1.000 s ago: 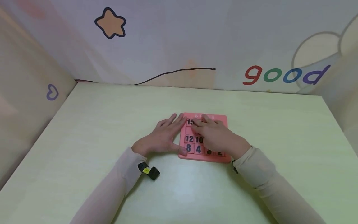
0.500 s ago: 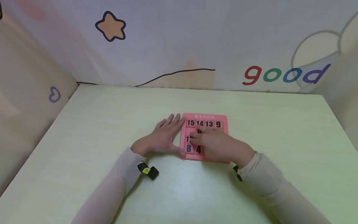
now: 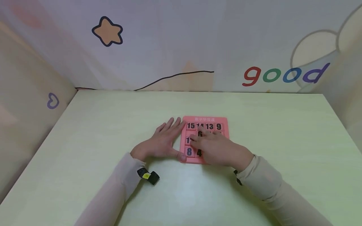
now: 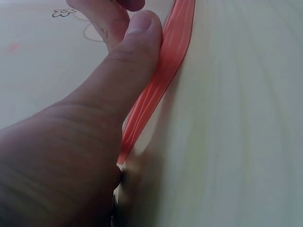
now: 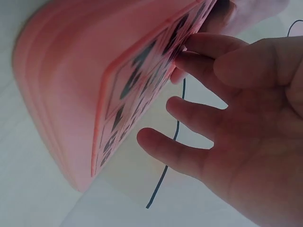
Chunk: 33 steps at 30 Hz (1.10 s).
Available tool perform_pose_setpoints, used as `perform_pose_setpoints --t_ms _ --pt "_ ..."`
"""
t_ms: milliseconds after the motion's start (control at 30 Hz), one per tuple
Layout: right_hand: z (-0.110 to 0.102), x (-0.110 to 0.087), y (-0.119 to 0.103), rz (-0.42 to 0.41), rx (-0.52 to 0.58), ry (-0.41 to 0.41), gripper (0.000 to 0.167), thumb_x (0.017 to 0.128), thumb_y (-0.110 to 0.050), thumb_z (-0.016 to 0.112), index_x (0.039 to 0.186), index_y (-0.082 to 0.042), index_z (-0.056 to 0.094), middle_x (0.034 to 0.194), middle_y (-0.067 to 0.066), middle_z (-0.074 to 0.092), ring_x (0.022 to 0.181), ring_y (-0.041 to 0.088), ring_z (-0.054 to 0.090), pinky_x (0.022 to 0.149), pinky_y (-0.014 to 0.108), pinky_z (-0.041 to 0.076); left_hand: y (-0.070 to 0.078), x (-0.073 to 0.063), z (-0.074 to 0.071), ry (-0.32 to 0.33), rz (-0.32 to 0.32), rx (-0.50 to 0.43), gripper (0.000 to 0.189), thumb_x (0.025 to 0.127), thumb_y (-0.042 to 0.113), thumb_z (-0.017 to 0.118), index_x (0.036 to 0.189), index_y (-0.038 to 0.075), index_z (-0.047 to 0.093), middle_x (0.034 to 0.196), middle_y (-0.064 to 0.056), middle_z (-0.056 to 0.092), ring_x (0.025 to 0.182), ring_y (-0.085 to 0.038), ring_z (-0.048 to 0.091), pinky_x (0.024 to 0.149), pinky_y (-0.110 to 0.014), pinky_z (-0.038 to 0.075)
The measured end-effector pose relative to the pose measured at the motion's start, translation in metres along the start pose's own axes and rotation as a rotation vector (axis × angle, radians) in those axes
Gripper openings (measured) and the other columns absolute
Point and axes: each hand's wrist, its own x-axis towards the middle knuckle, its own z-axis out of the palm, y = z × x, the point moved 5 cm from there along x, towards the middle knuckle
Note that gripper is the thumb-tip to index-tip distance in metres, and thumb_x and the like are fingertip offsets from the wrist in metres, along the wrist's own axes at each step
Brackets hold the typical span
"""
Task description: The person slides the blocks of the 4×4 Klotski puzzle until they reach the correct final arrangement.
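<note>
A pink number sliding puzzle (image 3: pixel 209 126) lies flat on the table, with 15, 14, 13 and 9 along its far row. At its left side, my left hand (image 3: pixel 161 144) has its fingers spread along the edge and its thumb at the near left corner. In the left wrist view the thumb (image 4: pixel 137 47) rests against the puzzle's pink edge (image 4: pixel 173 47). My right hand (image 3: pixel 222 149) reaches over the right part, fingertips on the middle tiles, hiding much of the lower right. The right wrist view shows index and middle fingers (image 5: pixel 203 68) meeting the tile face (image 5: pixel 137 80).
The pale green tabletop (image 3: pixel 113 125) stretches out around both arms. A printed backdrop (image 3: pixel 169 47) with a star and the word "good" stands along the far edge, and side panels close in left and right. A black strap (image 3: pixel 148 175) sits on the left wrist.
My right hand has come back from the far row to the middle tiles, uncovering the far row's numbers. The left hand keeps its place at the puzzle's edge.
</note>
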Motion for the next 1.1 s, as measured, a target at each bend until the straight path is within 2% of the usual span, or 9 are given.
perform_pose_setpoints --t_ms 133,333,633,767,900,1000,1100 --pt "0.0 0.001 0.004 0.03 0.017 0.01 0.053 0.095 -0.002 0.049 0.148 -0.012 0.055 0.159 0.008 0.04 0.15 0.04 0.018 0.11 0.069 0.028 0.0 -0.001 0.001 0.009 0.018 -0.008 0.127 0.075 0.075 0.071 0.164 0.017 0.0 0.168 0.002 -0.007 0.151 -0.021 -0.02 0.121 -0.043 -0.008" --pt "0.004 0.002 0.012 0.091 0.035 -0.009 0.057 0.099 -0.004 0.049 0.155 -0.014 0.043 0.166 0.016 0.02 0.15 0.045 0.012 0.111 0.069 0.024 -0.001 -0.002 0.001 0.0 0.023 0.001 0.127 0.076 0.074 0.071 0.164 0.018 -0.001 0.168 0.003 -0.007 0.151 -0.021 -0.021 0.12 -0.043 -0.009" --pt "0.006 0.005 0.012 0.096 0.031 -0.006 0.058 0.099 -0.004 0.05 0.156 -0.015 0.041 0.166 0.016 0.018 0.15 0.044 0.011 0.112 0.069 0.024 -0.005 -0.003 0.001 0.008 0.029 -0.008 0.126 0.077 0.073 0.071 0.163 0.017 -0.001 0.168 0.001 -0.007 0.151 -0.022 -0.021 0.12 -0.044 -0.009" --pt "0.004 0.002 0.008 0.056 0.034 -0.01 0.057 0.098 -0.002 0.05 0.153 -0.018 0.048 0.165 0.015 0.023 0.15 0.043 0.016 0.11 0.069 0.028 -0.005 -0.004 0.001 0.015 0.028 -0.011 0.125 0.078 0.072 0.071 0.163 0.016 -0.001 0.168 0.001 -0.007 0.151 -0.022 -0.021 0.121 -0.045 -0.009" --pt "0.002 -0.009 -0.001 -0.024 0.046 -0.055 0.051 0.099 0.0 0.054 0.147 -0.016 0.056 0.16 0.011 0.037 0.148 0.039 0.025 0.11 0.063 0.034 -0.004 -0.003 0.001 0.021 0.023 -0.015 0.125 0.077 0.073 0.071 0.164 0.017 -0.001 0.168 0.003 -0.007 0.151 -0.02 -0.021 0.121 -0.044 -0.008" --pt "0.001 -0.019 -0.011 -0.072 0.056 -0.086 0.051 0.099 0.004 0.054 0.147 -0.012 0.055 0.156 0.01 0.042 0.148 0.037 0.028 0.109 0.063 0.035 -0.003 -0.003 0.001 0.022 0.023 -0.017 0.125 0.077 0.072 0.071 0.164 0.017 0.0 0.168 0.003 -0.007 0.151 -0.02 -0.02 0.121 -0.044 -0.007" --pt "0.001 -0.024 -0.019 -0.085 0.054 -0.098 0.055 0.096 0.007 0.052 0.148 -0.011 0.054 0.156 0.009 0.043 0.148 0.035 0.028 0.107 0.066 0.036 -0.003 -0.003 0.002 0.018 0.02 -0.014 0.125 0.077 0.072 0.072 0.164 0.017 0.0 0.168 0.003 -0.007 0.151 -0.021 -0.02 0.121 -0.044 -0.007"
